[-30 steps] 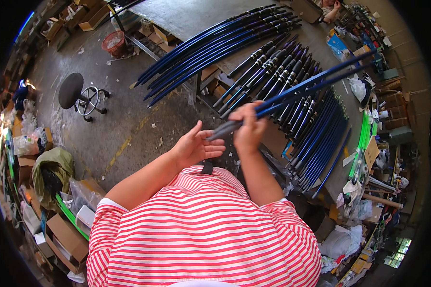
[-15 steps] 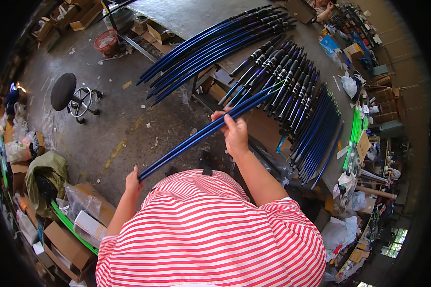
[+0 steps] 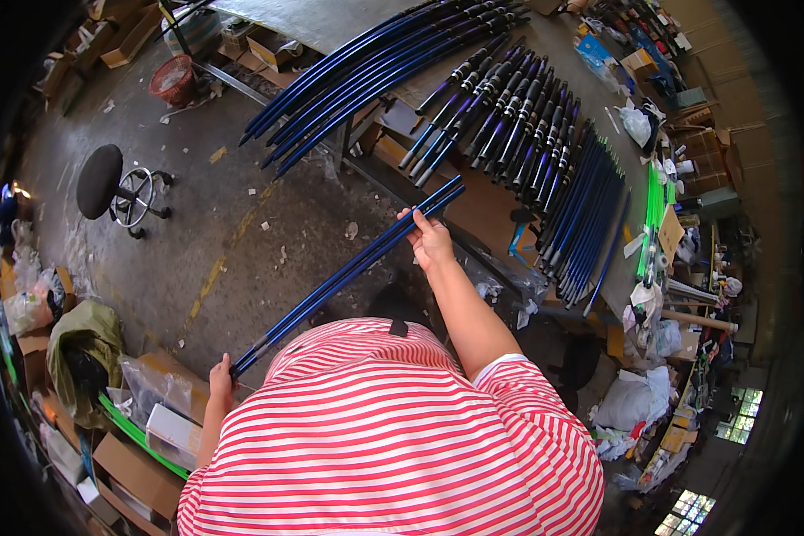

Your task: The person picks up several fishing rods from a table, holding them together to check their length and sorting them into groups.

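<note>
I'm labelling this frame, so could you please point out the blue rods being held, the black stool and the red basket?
blue rods (image 3: 348,268), head view, mid-length.
black stool (image 3: 98,180), head view, seat.
red basket (image 3: 173,80), head view, rim.

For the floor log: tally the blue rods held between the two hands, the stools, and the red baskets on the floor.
blue rods, gripped by the left hand and the right hand: 2
black stool: 1
red basket: 1
Total: 4
</note>
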Available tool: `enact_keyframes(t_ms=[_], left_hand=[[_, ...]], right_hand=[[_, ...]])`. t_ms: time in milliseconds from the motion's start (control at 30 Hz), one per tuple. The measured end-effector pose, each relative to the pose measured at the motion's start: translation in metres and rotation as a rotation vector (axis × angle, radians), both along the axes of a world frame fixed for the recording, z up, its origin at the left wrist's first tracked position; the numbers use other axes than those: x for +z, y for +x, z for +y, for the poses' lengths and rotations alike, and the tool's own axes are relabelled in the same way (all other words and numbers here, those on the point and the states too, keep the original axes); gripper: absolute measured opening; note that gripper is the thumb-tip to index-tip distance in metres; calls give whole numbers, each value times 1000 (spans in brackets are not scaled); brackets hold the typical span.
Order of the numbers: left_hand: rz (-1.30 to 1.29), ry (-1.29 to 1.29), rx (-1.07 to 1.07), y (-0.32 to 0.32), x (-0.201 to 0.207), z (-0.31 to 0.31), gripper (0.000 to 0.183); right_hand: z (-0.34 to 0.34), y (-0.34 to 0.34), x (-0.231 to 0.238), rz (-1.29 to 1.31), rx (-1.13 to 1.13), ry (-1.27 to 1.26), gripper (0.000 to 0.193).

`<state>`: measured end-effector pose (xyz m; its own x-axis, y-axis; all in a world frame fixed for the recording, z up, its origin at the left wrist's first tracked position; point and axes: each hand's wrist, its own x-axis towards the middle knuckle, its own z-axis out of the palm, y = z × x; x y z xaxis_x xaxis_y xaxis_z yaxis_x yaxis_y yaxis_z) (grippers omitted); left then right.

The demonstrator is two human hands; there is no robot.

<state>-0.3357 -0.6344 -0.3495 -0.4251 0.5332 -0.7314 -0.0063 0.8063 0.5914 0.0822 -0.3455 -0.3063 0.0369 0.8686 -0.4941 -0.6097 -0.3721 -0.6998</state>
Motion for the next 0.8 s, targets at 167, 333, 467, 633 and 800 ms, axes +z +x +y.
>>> enact_keyframes(t_ms=[167,333,467,633,800], left_hand=[[18,2,68,24,9,4,38],[112,194,-42,50,-6,-16,39],[99,153,26,77,0,-27,40],[72,111,101,102,5,-45,40],[-61,-59,372,123,15,-44,39]], right_hand=[[21,19,-4,89,-16,-2,10],[36,42,-4,158,74,-7,10],[40,56,-9,232,145,-17,9],[45,65,-7,288,204,-47,8],[53,74,-14,280,195,-76,5]])
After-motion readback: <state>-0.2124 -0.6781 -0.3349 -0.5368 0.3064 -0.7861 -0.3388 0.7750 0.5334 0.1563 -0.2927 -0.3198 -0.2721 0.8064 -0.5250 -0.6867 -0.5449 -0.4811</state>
